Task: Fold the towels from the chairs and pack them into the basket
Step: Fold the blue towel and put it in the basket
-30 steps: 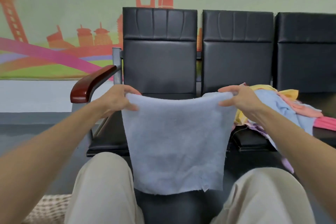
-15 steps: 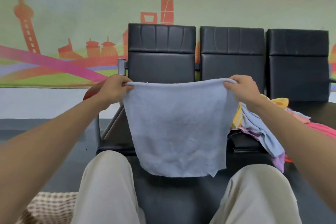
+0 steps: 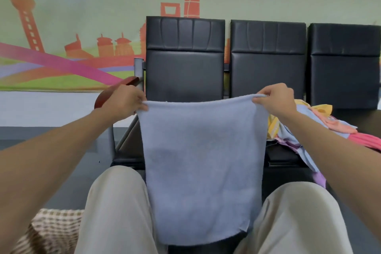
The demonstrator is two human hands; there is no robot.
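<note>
Hands: left hand (image 3: 125, 101) & right hand (image 3: 275, 99) each pinch a top corner of blue towel (image 3: 203, 163), hanging btwn knees.

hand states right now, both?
Left hand: closed, pinching the top left corner of the blue towel.
Right hand: closed, pinching the towel's top right corner.

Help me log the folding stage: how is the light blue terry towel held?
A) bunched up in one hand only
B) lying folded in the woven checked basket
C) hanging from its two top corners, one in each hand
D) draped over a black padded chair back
C: the left hand and the right hand each pinch a top corner of the light blue terry towel, which hangs flat below them.
</note>
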